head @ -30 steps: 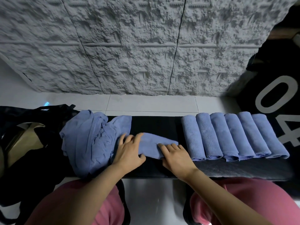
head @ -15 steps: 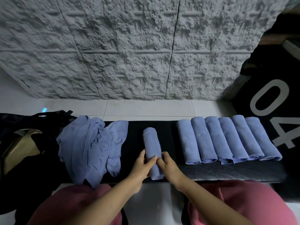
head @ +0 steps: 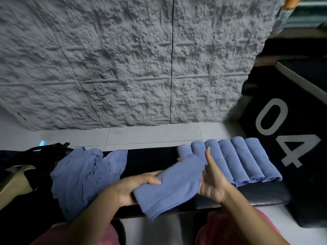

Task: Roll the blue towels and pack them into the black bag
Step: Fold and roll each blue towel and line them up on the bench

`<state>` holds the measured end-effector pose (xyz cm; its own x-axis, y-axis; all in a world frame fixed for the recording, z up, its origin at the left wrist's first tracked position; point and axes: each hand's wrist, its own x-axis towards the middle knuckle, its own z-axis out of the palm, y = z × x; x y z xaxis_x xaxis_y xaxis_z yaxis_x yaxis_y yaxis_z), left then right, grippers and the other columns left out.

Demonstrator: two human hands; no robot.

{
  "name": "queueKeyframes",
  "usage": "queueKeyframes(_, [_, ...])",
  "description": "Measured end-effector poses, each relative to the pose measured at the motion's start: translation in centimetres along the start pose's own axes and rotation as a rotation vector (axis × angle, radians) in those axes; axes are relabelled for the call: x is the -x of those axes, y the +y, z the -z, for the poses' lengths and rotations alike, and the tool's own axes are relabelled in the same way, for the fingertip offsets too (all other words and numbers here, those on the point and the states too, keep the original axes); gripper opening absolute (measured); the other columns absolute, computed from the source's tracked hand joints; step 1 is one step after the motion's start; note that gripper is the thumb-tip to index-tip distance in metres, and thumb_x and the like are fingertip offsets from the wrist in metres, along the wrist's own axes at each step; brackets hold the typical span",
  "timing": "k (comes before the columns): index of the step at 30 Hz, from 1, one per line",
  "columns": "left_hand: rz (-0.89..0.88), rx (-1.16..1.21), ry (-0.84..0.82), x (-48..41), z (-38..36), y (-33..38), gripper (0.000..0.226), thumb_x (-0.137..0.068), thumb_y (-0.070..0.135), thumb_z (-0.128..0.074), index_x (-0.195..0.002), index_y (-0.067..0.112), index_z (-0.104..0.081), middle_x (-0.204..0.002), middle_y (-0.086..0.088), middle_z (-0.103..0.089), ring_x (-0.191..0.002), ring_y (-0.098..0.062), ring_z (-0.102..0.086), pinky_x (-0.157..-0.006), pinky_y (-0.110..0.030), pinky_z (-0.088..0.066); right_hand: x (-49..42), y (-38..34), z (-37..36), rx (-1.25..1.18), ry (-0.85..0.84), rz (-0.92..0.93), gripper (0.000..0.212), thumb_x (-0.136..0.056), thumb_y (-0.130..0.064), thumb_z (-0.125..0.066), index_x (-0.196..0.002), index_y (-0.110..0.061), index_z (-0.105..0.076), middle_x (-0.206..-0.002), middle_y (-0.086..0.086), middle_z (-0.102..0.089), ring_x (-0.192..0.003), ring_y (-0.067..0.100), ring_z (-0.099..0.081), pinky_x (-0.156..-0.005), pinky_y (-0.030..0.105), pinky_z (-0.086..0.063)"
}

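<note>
Grip of left hand [head: 131, 189] tight around rolled blue towel [head: 174, 184]; right hand [head: 214, 183] flat, released, against its side

Bench [head: 150, 156]: rolled towels [head: 247, 160], loose pile [head: 83, 174]

the left hand [head: 134, 188] and right hand [head: 212, 181] have swung the rolled towel [head: 174, 183] aslant toward the finished row [head: 247, 160].

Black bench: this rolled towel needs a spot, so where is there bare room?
Bare bench lies between the loose towel pile and the row of rolled towels, behind the held towel. A thin strip runs before the row. The right end is crowded with rolls; the pile covers the left.
</note>
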<state>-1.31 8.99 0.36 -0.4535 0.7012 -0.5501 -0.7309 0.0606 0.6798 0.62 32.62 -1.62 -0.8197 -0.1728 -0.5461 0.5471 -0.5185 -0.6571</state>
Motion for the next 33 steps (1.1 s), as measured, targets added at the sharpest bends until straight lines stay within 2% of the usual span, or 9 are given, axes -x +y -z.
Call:
queueKeyframes(3, [0.096, -0.223, -0.001, -1.4, 0.2, 1.5, 0.06, -0.063, 0.033, -0.081, -0.119, 0.02, -0.064, -0.125, -0.008, -0.06, -0.113, -0.019, -0.055, -0.099, -0.031, -0.039, 1.6, -1.3, 2.5, 0.101, -0.084, -0.111, 0.058, -0.086, -0.061, -0.049, -0.108, -0.011, -0.069, -0.112, 0.015, -0.068, -0.098, 0.031, -0.066, -0.083, 0.045, -0.056])
queueKeyframes(6, [0.165, -0.355, 0.012, -3.4, 0.2, 2.6, 0.062, -0.064, 0.036, -0.082, -0.12, 0.018, -0.062, -0.122, -0.01, -0.06, -0.112, -0.021, -0.055, -0.1, -0.037, -0.039, 2.7, -2.0, 4.4, 0.235, -0.106, -0.175, 0.044, -0.084, -0.027, -0.069, -0.119, -0.003, -0.06, -0.113, 0.015, -0.066, -0.1, 0.024, -0.064, -0.085, 0.038, -0.055])
queueKeyframes(10, [0.165, -0.153, 0.045, -5.9, -0.5, 3.2, 0.059, -0.06, 0.025, -0.084, -0.115, 0.017, -0.066, -0.116, -0.01, -0.065, -0.105, -0.022, -0.062, -0.083, -0.039, -0.053, 3.3, -2.5, 7.3, 0.173, 0.035, -0.038, 0.03, -0.09, -0.012, -0.059, -0.118, -0.001, -0.059, -0.111, 0.017, -0.067, -0.101, 0.024, -0.063, -0.093, 0.04, -0.052])
queueKeyframes(14, [0.0, 0.076, 0.265, -10.9, -3.1, 3.7, 0.04, -0.064, 0.009, -0.078, -0.102, 0.002, -0.065, -0.094, -0.016, -0.069, -0.081, -0.024, -0.067, -0.072, -0.033, -0.055, 4.1, -2.6, 10.2, 0.211, 0.191, 0.18, 0.026, -0.086, -0.014, -0.066, -0.11, -0.005, -0.06, -0.106, 0.012, -0.069, -0.095, 0.022, -0.065, -0.082, 0.035, -0.052])
queueKeyframes(19, [-0.189, 0.116, 0.471, -18.8, -8.5, 6.5, 0.006, -0.082, -0.002, -0.063, -0.083, 0.004, -0.062, -0.078, -0.009, -0.063, -0.074, -0.018, -0.06, -0.07, -0.025, -0.052, 4.4, -2.1, 12.4, 0.623, 0.56, 0.465, 0.039, -0.07, -0.015, -0.082, -0.097, -0.02, -0.054, -0.087, 0.0, -0.066, -0.068, 0.003, -0.06, -0.063, 0.017, -0.048])
queueKeyframes(24, [-0.268, -0.016, 0.471, -25.7, -11.2, 7.3, 0.021, -0.085, 0.0, -0.056, -0.068, 0.013, -0.053, -0.064, -0.002, -0.047, -0.066, -0.013, -0.047, -0.06, -0.021, -0.039, 3.3, -1.8, 13.1, 0.935, 0.665, 0.68, 0.052, -0.077, -0.02, -0.076, -0.118, -0.032, -0.046, -0.107, -0.014, -0.053, -0.089, 0.004, -0.055, -0.076, 0.024, -0.048])
queueKeyframes(27, [-0.26, -0.286, 0.514, -28.3, -11.0, 6.2, 0.007, -0.08, 0.007, -0.056, -0.083, 0.013, -0.057, -0.074, -0.004, -0.051, -0.073, -0.021, -0.046, -0.063, -0.024, -0.035, 2.3, -1.2, 13.7, 1.133, 0.731, 0.581, 0.047, -0.083, -0.028, -0.068, -0.12, -0.032, -0.039, -0.109, -0.008, -0.044, -0.085, 0.016, -0.056, -0.072, 0.036, -0.05])
queueKeyframes(30, [-0.306, -0.67, 0.584, -29.4, -10.5, 4.8, 0.035, -0.083, 0.004, -0.06, -0.117, 0.01, -0.057, -0.1, -0.007, -0.062, -0.091, -0.02, -0.055, -0.081, -0.028, -0.045, 1.8, -0.4, 14.2, 1.325, 0.748, 0.44, 0.045, -0.082, -0.031, -0.066, -0.113, -0.032, -0.033, -0.105, -0.005, -0.04, -0.088, 0.022, -0.054, -0.064, 0.038, -0.05])
queueKeyframes(33, [-0.373, -0.72, 0.66, -29.2, -10.5, 4.6, 0.043, -0.082, 0.004, -0.063, -0.123, 0.013, -0.055, -0.1, -0.002, -0.058, -0.091, -0.017, -0.055, -0.088, -0.027, -0.044, 1.5, 0.0, 15.0, 1.518, 0.808, 0.476, 0.055, -0.069, -0.045, -0.074, -0.111, -0.028, -0.044, -0.108, 0.001, -0.05, -0.094, 0.027, -0.054, -0.063, 0.037, -0.051])
